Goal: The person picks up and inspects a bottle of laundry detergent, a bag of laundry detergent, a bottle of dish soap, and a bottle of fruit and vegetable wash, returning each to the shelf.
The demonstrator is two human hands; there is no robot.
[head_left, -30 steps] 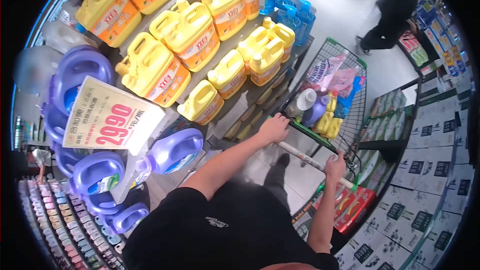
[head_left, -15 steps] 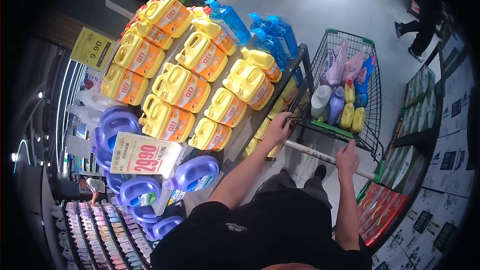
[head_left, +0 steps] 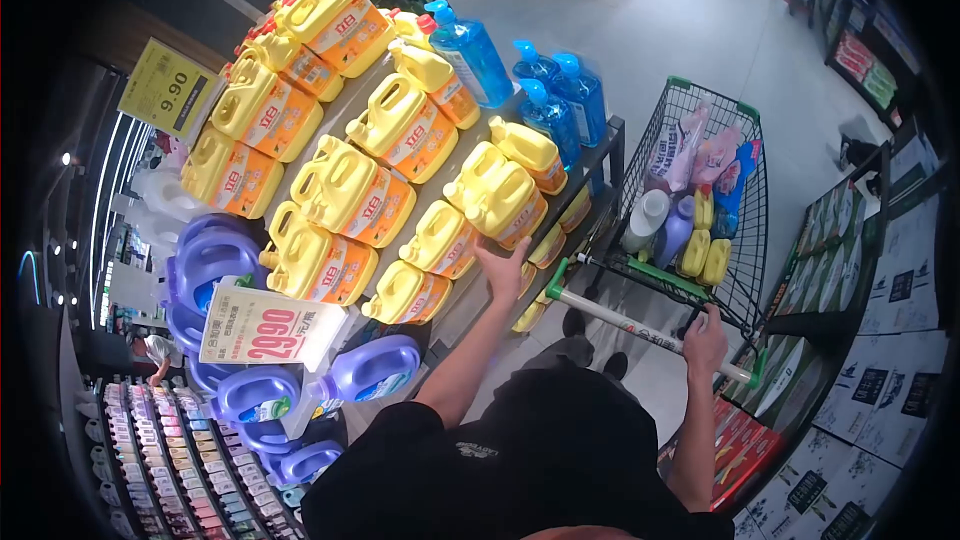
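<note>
My left hand point(head_left: 503, 270) reaches over the display with fingers apart, its fingertips right at the lower edge of a yellow detergent jug point(head_left: 508, 205) with an orange label. Beside that hand are more yellow jugs, one point(head_left: 440, 240) just left of it and another point(head_left: 408, 292) lower down. The fingers of my right hand point(head_left: 705, 340) are wrapped round the white handle point(head_left: 615, 322) of a shopping cart point(head_left: 672, 280). In the cart lie a white bottle point(head_left: 645, 220), a purple bottle point(head_left: 675, 230), several small yellow bottles point(head_left: 695, 253) and plastic-wrapped packs point(head_left: 680, 148).
Blue pump bottles point(head_left: 470, 55) stand at the display's far edge. Purple jugs point(head_left: 372, 368) sit at the near left, by a 29.90 price sign point(head_left: 262, 330). Stacked cartons point(head_left: 900, 300) line the right side. Another person's legs point(head_left: 858, 145) show at the far right.
My left hand has left the area by the cart handle and moved left and up to the yellow jug. My right hand stays on the handle. The display appears slightly shifted in view.
</note>
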